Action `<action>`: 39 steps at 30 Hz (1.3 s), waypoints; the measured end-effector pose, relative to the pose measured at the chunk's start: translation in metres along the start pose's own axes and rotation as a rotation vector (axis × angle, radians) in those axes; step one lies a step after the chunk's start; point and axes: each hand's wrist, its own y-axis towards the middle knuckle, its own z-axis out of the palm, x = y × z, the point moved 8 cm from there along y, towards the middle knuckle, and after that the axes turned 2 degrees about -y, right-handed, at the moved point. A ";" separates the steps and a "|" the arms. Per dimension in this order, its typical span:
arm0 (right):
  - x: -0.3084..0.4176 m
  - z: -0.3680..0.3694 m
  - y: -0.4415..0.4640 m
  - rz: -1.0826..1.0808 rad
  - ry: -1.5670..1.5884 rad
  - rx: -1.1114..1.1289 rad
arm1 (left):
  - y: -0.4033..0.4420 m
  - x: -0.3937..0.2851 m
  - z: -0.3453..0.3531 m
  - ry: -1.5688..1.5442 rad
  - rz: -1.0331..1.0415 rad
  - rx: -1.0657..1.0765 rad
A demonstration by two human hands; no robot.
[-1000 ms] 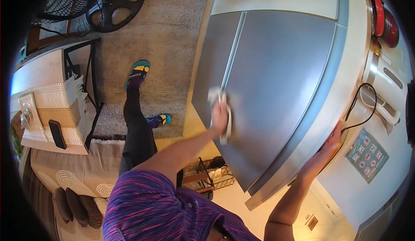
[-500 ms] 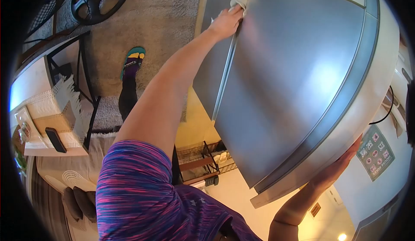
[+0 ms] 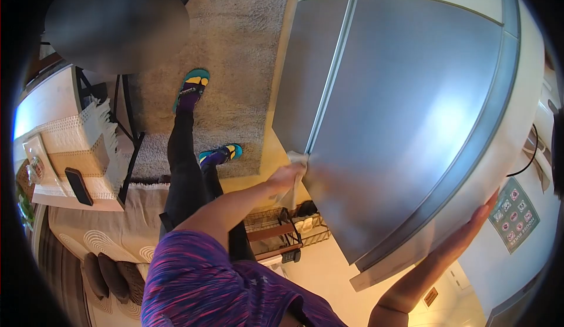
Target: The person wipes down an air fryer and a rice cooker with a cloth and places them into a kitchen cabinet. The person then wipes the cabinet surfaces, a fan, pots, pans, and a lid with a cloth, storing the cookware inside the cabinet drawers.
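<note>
The left hand [image 3: 286,177] is closed on a crumpled white cloth [image 3: 298,158], the fingers pinching it against the lower end of a slim silver strip [image 3: 332,89] that divides a smooth grey cabinet front [image 3: 405,104]. Part of the cloth sticks out past the fingertips along the strip, and another fold hangs below the palm, just beside the cabinet's edge. The right hand [image 3: 473,224] lies outstretched along the pale countertop edge [image 3: 512,124], well apart from the cloth; its fingers are extended, and their tips are near a green sign with round symbols [image 3: 515,215] beyond.

Below the left hand stands a dark wire rack with a brown shelf [image 3: 273,233]. Farther off, the person's feet, in teal-soled sandals [image 3: 222,154], rest on a greyish-brown carpet [image 3: 235,33]. To the left, a black phone [image 3: 79,186] lies on a table with a fringed beige runner [image 3: 82,142], beside a beige patterned sofa [image 3: 114,212].
</note>
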 end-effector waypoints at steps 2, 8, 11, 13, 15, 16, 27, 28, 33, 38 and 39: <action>-0.006 -0.005 -0.002 0.063 0.030 -0.061 | 0.013 -0.035 -0.067 -0.064 0.088 -0.390; -0.038 -0.046 -0.018 0.242 0.054 -0.287 | 0.185 -0.108 -0.193 -0.807 0.093 -0.409; -0.062 -0.082 -0.039 0.297 0.163 -0.603 | 0.211 -0.116 -0.204 -0.205 0.328 -0.726; -0.060 -0.091 -0.043 0.291 0.138 -0.663 | 0.217 -0.008 -0.166 -0.307 0.210 -0.768; -0.057 -0.092 -0.042 0.272 0.121 -0.693 | 0.195 0.120 -0.083 -0.717 0.005 -0.564; -0.056 -0.092 -0.041 0.270 0.114 -0.705 | 0.156 0.107 -0.060 -1.029 -0.022 -0.519; -0.054 -0.080 -0.035 0.330 0.120 -0.745 | 0.296 -0.165 -0.291 -0.414 0.157 -0.720; -0.054 -0.079 -0.034 0.335 0.118 -0.751 | 0.306 -0.159 -0.298 -0.410 0.158 -0.714; -0.053 -0.073 -0.034 0.349 0.132 -0.763 | 0.375 -0.008 -0.303 -0.238 0.262 -0.724; -0.051 -0.070 -0.037 0.370 0.172 -0.761 | 0.240 0.185 -0.109 -0.974 -0.379 -0.519; -0.050 -0.070 -0.038 0.382 0.193 -0.763 | 0.205 0.190 -0.068 -1.064 -0.353 -0.521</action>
